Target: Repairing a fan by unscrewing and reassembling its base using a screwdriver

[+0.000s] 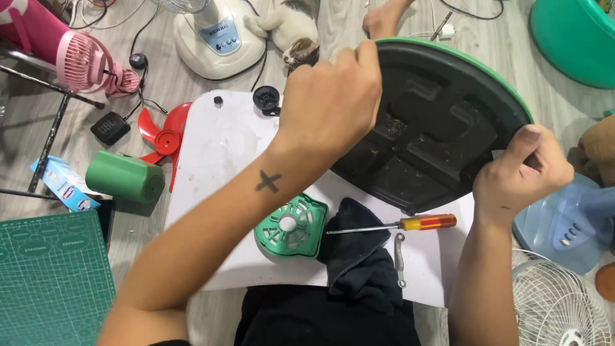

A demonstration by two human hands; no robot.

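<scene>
Both hands hold the round black fan base (435, 134) up on its edge — left hand (330, 96) grasping the top rim, right hand (522, 170) pinching the right rim. A small blue box (61, 184) lies far left of the left grip.

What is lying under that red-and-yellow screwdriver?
The screwdriver rests with its metal shaft across a dark cloth, its handle over the white board. Whatever the cloth covers beneath is hidden. Beside the tip sits a green vented cover.

screwdriver (397, 225) on board (218, 154), beside cloth (355, 256)
</scene>
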